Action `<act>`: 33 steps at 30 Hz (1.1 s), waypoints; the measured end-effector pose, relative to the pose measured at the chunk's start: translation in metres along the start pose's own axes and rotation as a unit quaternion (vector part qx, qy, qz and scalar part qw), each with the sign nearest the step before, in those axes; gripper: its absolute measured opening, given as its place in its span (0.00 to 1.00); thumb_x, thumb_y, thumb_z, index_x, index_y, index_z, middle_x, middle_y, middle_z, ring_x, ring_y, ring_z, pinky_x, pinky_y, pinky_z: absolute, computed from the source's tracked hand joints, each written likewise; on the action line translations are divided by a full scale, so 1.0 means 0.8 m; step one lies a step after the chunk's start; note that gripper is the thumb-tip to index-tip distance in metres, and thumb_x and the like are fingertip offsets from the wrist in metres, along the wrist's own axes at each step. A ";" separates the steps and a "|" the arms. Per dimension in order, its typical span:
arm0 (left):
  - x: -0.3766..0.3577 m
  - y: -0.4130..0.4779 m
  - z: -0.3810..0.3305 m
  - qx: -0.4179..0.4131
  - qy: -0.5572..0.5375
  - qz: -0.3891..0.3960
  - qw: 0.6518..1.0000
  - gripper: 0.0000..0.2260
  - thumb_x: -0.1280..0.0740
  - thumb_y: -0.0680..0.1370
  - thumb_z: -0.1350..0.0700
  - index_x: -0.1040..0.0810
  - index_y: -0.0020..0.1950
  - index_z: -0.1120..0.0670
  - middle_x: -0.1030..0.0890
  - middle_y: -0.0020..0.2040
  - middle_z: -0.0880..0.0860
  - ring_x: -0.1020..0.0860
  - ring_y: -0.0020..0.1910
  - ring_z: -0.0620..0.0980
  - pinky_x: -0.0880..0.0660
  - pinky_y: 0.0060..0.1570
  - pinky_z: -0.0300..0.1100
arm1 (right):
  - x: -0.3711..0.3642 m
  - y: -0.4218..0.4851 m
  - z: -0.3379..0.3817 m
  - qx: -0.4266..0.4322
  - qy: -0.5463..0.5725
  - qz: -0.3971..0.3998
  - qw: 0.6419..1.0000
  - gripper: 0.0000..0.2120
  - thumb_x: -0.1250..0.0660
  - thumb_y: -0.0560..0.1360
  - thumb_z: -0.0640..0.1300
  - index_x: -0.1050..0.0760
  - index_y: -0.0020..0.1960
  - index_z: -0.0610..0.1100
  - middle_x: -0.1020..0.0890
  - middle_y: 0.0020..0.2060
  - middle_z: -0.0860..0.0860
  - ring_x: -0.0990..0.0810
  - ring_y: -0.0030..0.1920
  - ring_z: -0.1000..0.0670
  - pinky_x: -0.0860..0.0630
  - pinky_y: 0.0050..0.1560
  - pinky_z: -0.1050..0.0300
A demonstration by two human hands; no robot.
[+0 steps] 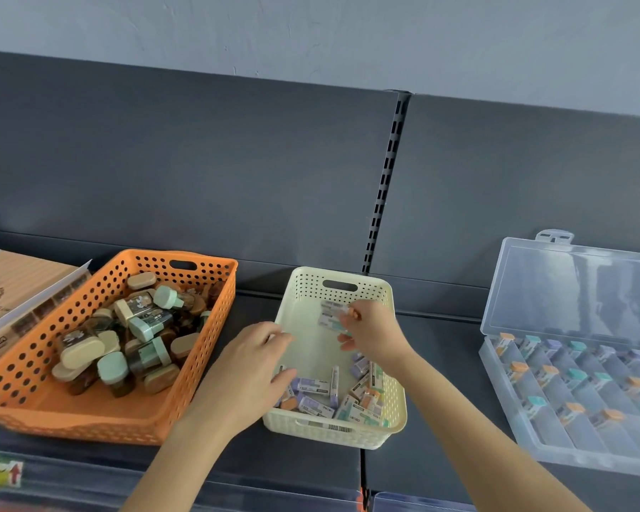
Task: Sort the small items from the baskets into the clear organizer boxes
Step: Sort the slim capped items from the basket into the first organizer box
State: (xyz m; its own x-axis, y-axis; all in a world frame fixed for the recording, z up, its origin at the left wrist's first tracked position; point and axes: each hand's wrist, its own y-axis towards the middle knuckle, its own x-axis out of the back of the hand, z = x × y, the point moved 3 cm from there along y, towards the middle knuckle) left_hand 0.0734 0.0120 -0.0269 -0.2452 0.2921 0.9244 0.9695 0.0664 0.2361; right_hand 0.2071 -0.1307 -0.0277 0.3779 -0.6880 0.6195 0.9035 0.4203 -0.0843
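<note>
Two forearms rise from the bottom edge. Left hand (pixel 252 367) hangs loosely spread over the cream basket's (pixel 303 279) left rim, holding nothing. Right hand (pixel 375 336) pinches a few small packets (pixel 333 315) at centre frame, above the basket's upper part. Clear organizer box (pixel 555 454) lies open at right.

On the small packs (pixel 313 386) in the cream basket (pixel 398 400) I see a short printed brand word that looks like "deli", but I cannot be sure of it. The basket front carries a barcode sticker (pixel 339 428) whose digits are too small to read. The shelf-edge label (pixel 1 473) shows a red arrow pointing up, and the print on the cardboard box (pixel 15 275) is not readable.
</note>
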 end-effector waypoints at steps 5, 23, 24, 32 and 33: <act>-0.020 0.036 -0.040 -0.025 -0.001 0.083 0.996 0.18 0.40 0.79 0.46 0.29 0.67 0.51 0.27 0.63 0.47 0.26 0.58 0.46 0.28 0.54 0.40 | 0.022 -0.018 -0.009 0.006 0.151 -0.079 0.985 0.12 0.40 0.77 0.35 0.33 0.35 0.38 0.24 0.32 0.50 0.17 0.34 0.49 0.23 0.32 0.61; -0.046 0.088 -0.065 0.048 -0.128 0.062 0.989 0.11 0.34 0.75 0.63 0.21 0.54 0.53 0.21 0.50 0.48 0.23 0.46 0.45 0.25 0.46 0.40 | 0.062 -0.055 -0.042 -0.066 0.335 -0.172 0.924 0.14 0.38 0.78 0.44 0.23 0.44 0.33 0.24 0.29 0.48 0.32 0.25 0.54 0.33 0.26 0.62; -0.039 0.089 -0.066 0.037 -0.142 0.038 0.988 0.10 0.33 0.75 0.63 0.20 0.53 0.52 0.21 0.50 0.47 0.24 0.46 0.44 0.27 0.45 0.37 | 0.066 -0.060 -0.043 -0.064 0.318 -0.176 0.929 0.14 0.38 0.79 0.44 0.24 0.43 0.32 0.24 0.27 0.50 0.32 0.25 0.54 0.33 0.26 0.62; -0.020 0.082 -0.104 -0.048 -0.231 -0.018 0.972 0.07 0.31 0.74 0.60 0.20 0.51 0.50 0.23 0.49 0.43 0.25 0.46 0.40 0.32 0.42 0.25 | 0.097 -0.116 -0.052 -0.026 0.148 -0.208 0.966 0.14 0.35 0.77 0.44 0.25 0.37 0.35 0.25 0.24 0.48 0.28 0.23 0.53 0.30 0.25 0.61; -0.020 0.082 -0.111 -0.056 -0.236 -0.016 0.970 0.08 0.31 0.74 0.60 0.20 0.51 0.51 0.23 0.49 0.43 0.25 0.46 0.40 0.32 0.42 0.25 | 0.100 -0.123 -0.055 -0.028 0.138 -0.214 0.967 0.14 0.35 0.77 0.44 0.24 0.38 0.35 0.25 0.24 0.48 0.28 0.23 0.53 0.29 0.25 0.61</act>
State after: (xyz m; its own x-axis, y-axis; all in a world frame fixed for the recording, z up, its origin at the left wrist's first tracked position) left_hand 0.1406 -0.0731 0.0001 -0.2180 0.6976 0.6825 0.9483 -0.0139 0.3172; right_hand 0.1577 -0.2532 -0.0042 0.0002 -0.9266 0.3761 0.9957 0.0351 0.0859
